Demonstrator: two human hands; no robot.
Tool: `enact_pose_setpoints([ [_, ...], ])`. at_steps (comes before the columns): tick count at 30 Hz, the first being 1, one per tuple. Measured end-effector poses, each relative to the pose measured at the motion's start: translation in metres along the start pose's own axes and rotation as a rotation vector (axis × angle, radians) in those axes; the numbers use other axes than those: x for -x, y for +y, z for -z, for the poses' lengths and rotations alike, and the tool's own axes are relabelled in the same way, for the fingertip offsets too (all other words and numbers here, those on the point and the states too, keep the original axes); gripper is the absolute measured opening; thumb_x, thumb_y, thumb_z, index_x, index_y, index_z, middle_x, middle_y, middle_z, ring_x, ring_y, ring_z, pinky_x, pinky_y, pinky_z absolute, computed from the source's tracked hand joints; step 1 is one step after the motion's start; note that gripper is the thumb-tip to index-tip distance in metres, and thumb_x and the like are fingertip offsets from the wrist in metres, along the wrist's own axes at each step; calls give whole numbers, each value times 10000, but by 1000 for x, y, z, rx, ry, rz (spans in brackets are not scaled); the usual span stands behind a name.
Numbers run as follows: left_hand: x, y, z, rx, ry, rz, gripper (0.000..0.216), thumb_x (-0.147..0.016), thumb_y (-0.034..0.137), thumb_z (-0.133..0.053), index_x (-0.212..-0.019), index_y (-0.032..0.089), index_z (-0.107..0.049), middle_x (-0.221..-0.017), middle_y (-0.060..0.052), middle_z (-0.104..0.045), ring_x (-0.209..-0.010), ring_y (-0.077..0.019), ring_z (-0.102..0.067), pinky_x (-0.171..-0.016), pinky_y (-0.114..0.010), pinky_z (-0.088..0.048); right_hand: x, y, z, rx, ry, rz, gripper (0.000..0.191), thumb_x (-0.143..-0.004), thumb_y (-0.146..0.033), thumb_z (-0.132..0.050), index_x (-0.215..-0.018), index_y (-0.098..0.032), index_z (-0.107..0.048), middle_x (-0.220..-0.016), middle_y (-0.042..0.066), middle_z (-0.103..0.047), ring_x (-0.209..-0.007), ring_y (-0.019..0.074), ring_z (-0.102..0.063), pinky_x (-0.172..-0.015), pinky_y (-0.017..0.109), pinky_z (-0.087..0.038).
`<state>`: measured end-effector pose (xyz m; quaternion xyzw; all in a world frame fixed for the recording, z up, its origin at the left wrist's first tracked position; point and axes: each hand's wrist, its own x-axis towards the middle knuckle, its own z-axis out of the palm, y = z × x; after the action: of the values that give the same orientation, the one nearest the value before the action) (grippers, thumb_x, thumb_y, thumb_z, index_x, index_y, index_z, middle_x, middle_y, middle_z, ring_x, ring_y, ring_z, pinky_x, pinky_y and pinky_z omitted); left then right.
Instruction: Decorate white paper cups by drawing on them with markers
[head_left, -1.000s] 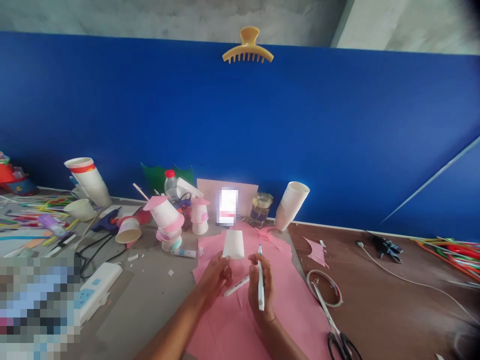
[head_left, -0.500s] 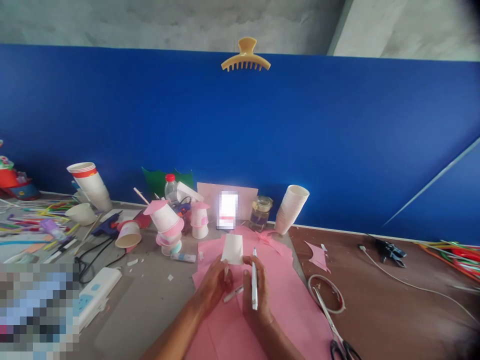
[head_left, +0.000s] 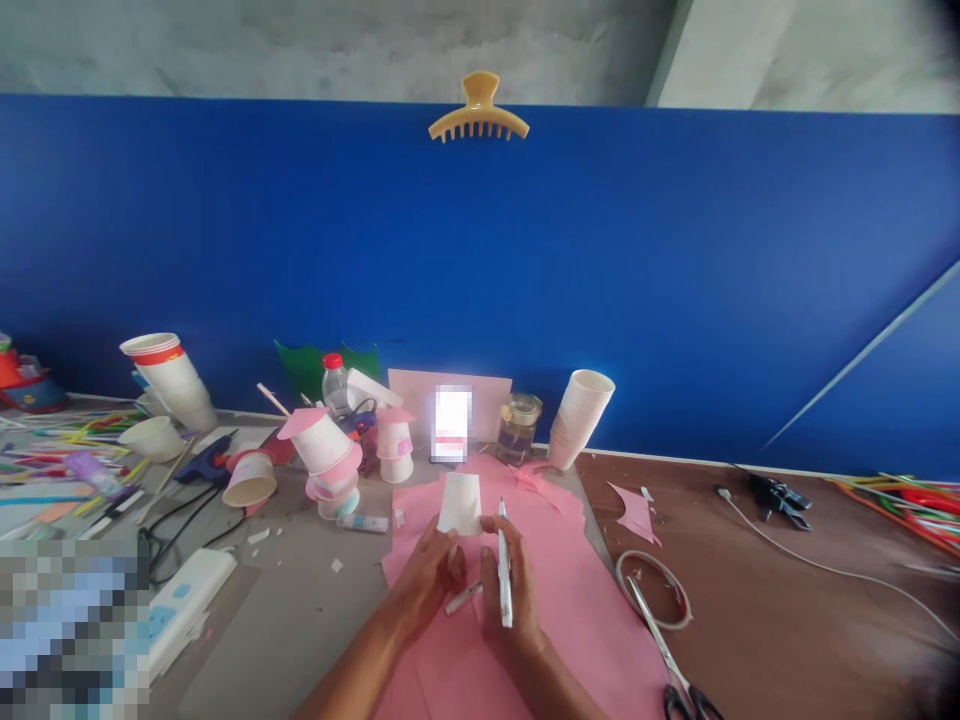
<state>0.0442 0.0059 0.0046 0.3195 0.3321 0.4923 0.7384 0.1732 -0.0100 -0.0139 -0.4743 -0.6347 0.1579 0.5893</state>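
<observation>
My left hand (head_left: 427,572) pinches a small white piece of paper (head_left: 460,503) and holds it upright over a large pink paper sheet (head_left: 570,610). Just to its right, my right hand (head_left: 510,590) is closed around a white pen (head_left: 503,565) that points away from me, its tip close to the white piece. A second white pen (head_left: 462,598) lies on the pink sheet between the two hands.
Scissors (head_left: 671,655) and a tape ring (head_left: 651,588) lie right of the pink sheet. A stack of white paper cups (head_left: 579,418), a glass jar (head_left: 519,426), decorated cups (head_left: 328,457), a glue gun (head_left: 202,460) and a power strip (head_left: 184,600) crowd the back and left. A blue wall (head_left: 675,260) stands behind.
Both hands have drifted slightly left and closer together. The white pen in my right hand has come nearer the white paper piece. The view has tilted a little.
</observation>
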Motion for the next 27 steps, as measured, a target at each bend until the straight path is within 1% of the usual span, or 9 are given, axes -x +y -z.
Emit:
enact_pose_setpoints([
  [3, -1, 1, 1, -14, 10, 16, 355, -795, 472, -651, -970, 188, -531, -539, 76, -418, -460, -76, -370, -420, -201, -303, -1, 2, -1, -16, 3, 6, 292, -929, -231, -458, -1217, -212, -505, -1106, 96, -634, -1020, 232, -622, -874, 410, -506],
  [7, -1, 1, 2, -3, 36, 14, 354, -804, 431, -659, -1027, 188, -529, -537, 79, -429, -469, -69, -378, -461, -198, -327, -2, 6, -6, -47, 44, 10, 289, -921, -258, -475, -1200, -215, -536, -1065, 94, -645, -978, 239, -643, -843, 418, -532],
  [12, -3, 0, 2, 45, 62, 17, 323, -778, 441, -683, -871, 189, -504, -518, 78, -444, -457, -71, -401, -464, -207, -326, -4, 4, -7, -17, 41, 36, 310, -908, -231, -481, -1213, -224, -538, -1060, 87, -668, -957, 246, -664, -820, 419, -554],
  [14, -4, 0, 3, 53, 62, 14, 317, -777, 435, -684, -850, 187, -499, -512, 78, -449, -454, -70, -402, -472, -211, -330, -4, 3, -6, 21, 39, 68, 336, -905, -197, -476, -1237, -223, -516, -1083, 90, -665, -969, 241, -662, -830, 415, -552],
  [19, -6, -3, 6, 76, 32, -4, 315, -782, 448, -679, -834, 180, -522, -518, 71, -449, -472, -75, -404, -474, -216, -320, -2, 1, -7, 28, 67, 218, 414, -900, -167, -488, -1309, -225, -463, -1159, 116, -624, -1110, 266, -595, -894, 449, -526],
  [23, -6, -3, 5, 81, 45, -35, 295, -779, 421, -696, -792, 175, -531, -528, 72, -437, -472, -65, -386, -491, -220, -332, -2, -2, -6, -15, 49, 211, 387, -924, -202, -472, -1310, -231, -470, -1195, 126, -578, -1144, 270, -554, -895, 451, -515],
  [27, -5, -4, 4, 87, 63, -43, 306, -769, 410, -707, -743, 178, -509, -544, 69, -443, -474, -63, -384, -491, -221, -331, -3, -5, -3, -42, 28, 188, 339, -952, -264, -425, -1282, -229, -493, -1132, 119, -592, -1073, 266, -571, -846, 443, -521],
])
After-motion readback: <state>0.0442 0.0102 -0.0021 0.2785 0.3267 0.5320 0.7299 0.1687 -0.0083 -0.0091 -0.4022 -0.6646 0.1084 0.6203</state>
